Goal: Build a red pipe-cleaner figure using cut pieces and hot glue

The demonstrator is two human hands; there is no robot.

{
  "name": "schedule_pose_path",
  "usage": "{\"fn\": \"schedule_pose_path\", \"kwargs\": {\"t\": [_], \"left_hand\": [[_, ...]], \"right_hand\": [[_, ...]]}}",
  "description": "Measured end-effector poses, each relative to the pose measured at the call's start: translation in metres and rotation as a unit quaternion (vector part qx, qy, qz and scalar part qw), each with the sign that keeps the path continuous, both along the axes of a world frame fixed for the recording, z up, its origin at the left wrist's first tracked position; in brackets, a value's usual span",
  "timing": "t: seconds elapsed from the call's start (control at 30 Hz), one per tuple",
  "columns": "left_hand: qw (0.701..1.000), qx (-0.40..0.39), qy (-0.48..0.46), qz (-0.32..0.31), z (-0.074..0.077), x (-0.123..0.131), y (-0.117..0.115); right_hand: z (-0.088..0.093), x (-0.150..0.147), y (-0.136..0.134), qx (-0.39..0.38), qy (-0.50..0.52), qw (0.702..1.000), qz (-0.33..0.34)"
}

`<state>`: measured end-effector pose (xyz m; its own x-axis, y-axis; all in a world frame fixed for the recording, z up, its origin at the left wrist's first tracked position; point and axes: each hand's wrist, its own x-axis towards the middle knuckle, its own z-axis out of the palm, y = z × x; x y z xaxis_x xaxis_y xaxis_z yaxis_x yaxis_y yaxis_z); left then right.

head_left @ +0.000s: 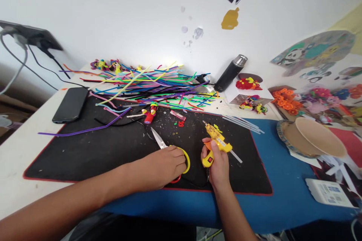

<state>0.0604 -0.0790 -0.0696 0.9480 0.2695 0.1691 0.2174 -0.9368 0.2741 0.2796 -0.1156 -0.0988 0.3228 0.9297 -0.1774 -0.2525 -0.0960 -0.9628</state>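
Nearest the camera: left forearm [104, 190], slanting in from 8 o'clock, its hand [166, 165] palm down, fingers curled over the handles of the scissors [158, 138]. Whether any finger goes through a loop is hidden. Blades point to 11 o'clock, lying low over the black mat [85, 154].

Right hand [219, 162], up from 5 o'clock, wrapped around the grip of the yellow hot glue gun [217, 139], fingers by the orange trigger [208, 145]. Nozzle aims at 11 o'clock; a glue stick [236, 156] pokes from the rear toward 4 o'clock. Spare glue sticks [243, 123] at 1 o'clock from the gun.

Red pipe-cleaner figure [149, 115] on the mat, 11 o'clock from the scissor tips, apart from both hands. Red scraps [181, 124] between it and the nozzle.

Handling notes, my judgement: treat the nozzle as hot; keep it clear of the left hand and of the loose pipe cleaners [147, 83] heaped at 12. Keep scissor blades together and off the gun's cord. Light trigger pressure should give small dabs. Steady the figure low, fingers away from the bead.
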Motion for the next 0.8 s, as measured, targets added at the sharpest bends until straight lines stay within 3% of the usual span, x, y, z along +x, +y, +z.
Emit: {"fn": "schedule_pose_path", "kwargs": {"t": [0.13, 0.33, 0.43, 0.63, 0.8], "left_hand": [[0.999, 0.01, -0.03, -0.006, 0.003, 0.003, -0.005], [0.997, -0.005, -0.055, -0.057, 0.041, 0.0, -0.023], [0.999, -0.011, -0.033, -0.032, 0.049, -0.012, -0.024], [0.995, -0.017, 0.025, 0.1, 0.037, -0.06, -0.001], [0.986, -0.02, 0.052, 0.154, 0.022, -0.098, 0.012]], "right_hand": [[-0.001, 0.0, 0.0, -0.003, -0.015, 1.0, -0.001], [-0.002, 0.0, -0.001, -0.005, -0.021, 1.0, -0.001], [-0.002, 0.0, -0.001, -0.004, -0.019, 1.0, -0.007], [-0.003, 0.0, -0.002, 0.001, -0.017, 1.0, -0.009], [-0.002, 0.0, -0.002, -0.001, -0.017, 1.0, -0.007]]}}
